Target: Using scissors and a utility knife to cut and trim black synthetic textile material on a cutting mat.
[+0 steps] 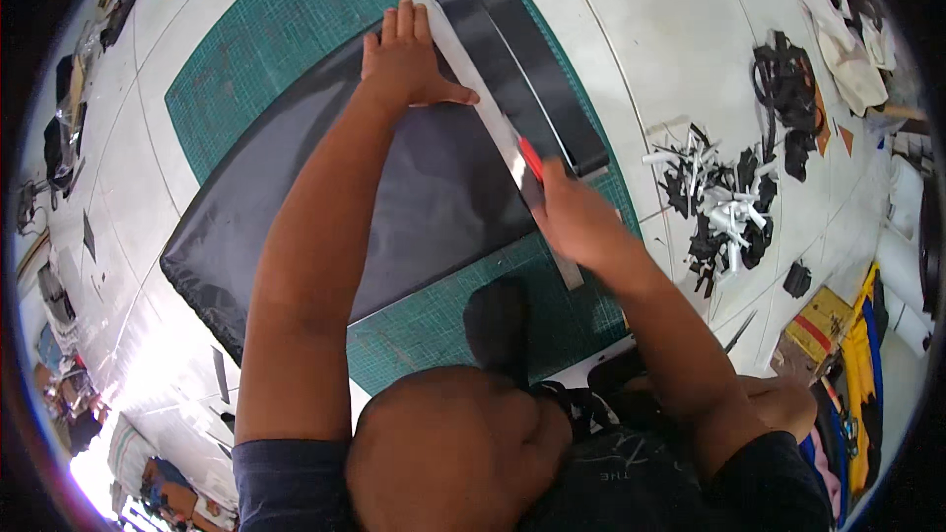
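A large sheet of black material (434, 207) lies on a green gridded cutting mat (246, 79). A long metal ruler (489, 113) runs slantwise along the sheet's right edge. My left hand (406, 67) is spread flat on the sheet, its thumb and fingertips on or beside the ruler. Against the ruler's right side, my right hand (583, 215) is closed round a red-handled utility knife (531, 160); its blade tip is not clearly visible. Just right of the ruler lie black strips (537, 64) of the same-looking material, side by side on the mat.
A heap of black and white scraps (724, 202) lies on the white tiled floor at right, with black pieces (788, 89) beyond it. My dark-covered foot (498, 325) rests on the mat's near part. Clothes and a yellow-blue cloth (865, 365) lie at far right.
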The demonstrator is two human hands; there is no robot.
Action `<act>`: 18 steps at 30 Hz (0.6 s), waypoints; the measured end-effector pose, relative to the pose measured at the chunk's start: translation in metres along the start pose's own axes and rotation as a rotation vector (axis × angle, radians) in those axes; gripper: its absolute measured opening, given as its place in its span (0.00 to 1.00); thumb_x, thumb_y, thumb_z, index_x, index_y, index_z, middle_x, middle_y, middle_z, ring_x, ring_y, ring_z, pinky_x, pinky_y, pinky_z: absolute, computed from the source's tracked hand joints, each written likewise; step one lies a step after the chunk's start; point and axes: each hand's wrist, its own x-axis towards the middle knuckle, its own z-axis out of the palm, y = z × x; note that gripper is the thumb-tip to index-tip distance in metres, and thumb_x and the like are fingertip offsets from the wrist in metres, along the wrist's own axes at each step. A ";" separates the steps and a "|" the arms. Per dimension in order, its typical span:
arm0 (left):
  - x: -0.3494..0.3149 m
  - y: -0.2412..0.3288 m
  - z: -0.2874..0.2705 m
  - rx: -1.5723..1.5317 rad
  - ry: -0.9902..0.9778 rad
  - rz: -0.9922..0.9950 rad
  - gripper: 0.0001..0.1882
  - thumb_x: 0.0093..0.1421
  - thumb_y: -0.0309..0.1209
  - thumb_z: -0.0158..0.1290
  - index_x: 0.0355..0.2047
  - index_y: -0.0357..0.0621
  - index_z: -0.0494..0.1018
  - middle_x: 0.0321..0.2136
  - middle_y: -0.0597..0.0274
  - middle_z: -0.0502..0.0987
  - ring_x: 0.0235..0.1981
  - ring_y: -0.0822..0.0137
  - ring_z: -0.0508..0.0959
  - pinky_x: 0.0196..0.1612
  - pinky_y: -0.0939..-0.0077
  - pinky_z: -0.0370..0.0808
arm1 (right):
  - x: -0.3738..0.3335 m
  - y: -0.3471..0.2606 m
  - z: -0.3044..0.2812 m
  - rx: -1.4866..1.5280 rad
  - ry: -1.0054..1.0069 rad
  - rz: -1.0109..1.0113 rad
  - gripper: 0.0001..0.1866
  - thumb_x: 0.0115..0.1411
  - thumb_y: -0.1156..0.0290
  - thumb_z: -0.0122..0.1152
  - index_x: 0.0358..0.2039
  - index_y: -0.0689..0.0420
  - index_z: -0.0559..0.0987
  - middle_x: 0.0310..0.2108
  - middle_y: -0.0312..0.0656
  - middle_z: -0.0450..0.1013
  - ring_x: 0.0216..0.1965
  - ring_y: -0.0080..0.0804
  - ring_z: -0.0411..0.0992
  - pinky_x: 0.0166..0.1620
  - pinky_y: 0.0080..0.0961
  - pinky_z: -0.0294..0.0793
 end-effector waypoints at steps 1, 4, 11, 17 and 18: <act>0.001 0.003 0.001 -0.006 0.013 0.003 0.78 0.28 0.75 0.62 0.68 0.34 0.43 0.69 0.42 0.44 0.70 0.45 0.45 0.65 0.42 0.53 | -0.023 0.013 0.006 -0.014 -0.015 0.016 0.19 0.62 0.66 0.52 0.48 0.63 0.61 0.34 0.59 0.76 0.38 0.59 0.75 0.42 0.52 0.74; 0.001 0.002 0.005 0.001 0.053 0.021 0.78 0.27 0.75 0.62 0.68 0.33 0.44 0.68 0.40 0.45 0.69 0.44 0.48 0.64 0.41 0.55 | -0.079 0.036 0.024 -0.023 -0.110 0.147 0.19 0.62 0.66 0.51 0.48 0.62 0.60 0.33 0.59 0.76 0.37 0.61 0.76 0.42 0.53 0.74; -0.003 0.010 -0.013 0.087 -0.083 -0.057 0.77 0.30 0.73 0.63 0.69 0.36 0.41 0.70 0.45 0.43 0.71 0.49 0.43 0.66 0.48 0.53 | -0.139 0.056 0.024 -0.081 -0.183 0.242 0.17 0.62 0.67 0.50 0.47 0.61 0.61 0.35 0.61 0.75 0.39 0.62 0.75 0.43 0.55 0.72; 0.003 -0.003 0.000 -0.324 0.146 -0.092 0.59 0.41 0.62 0.63 0.64 0.34 0.56 0.65 0.42 0.55 0.67 0.45 0.55 0.63 0.44 0.56 | -0.147 0.082 0.049 0.313 0.087 0.204 0.18 0.61 0.70 0.54 0.49 0.60 0.63 0.32 0.57 0.73 0.36 0.59 0.74 0.37 0.47 0.70; 0.012 -0.005 -0.002 -0.317 0.150 -0.086 0.59 0.41 0.62 0.63 0.64 0.34 0.56 0.65 0.42 0.55 0.67 0.45 0.55 0.63 0.44 0.56 | -0.146 0.088 0.058 0.353 0.146 0.183 0.18 0.61 0.69 0.54 0.49 0.60 0.64 0.32 0.56 0.73 0.36 0.58 0.73 0.37 0.45 0.70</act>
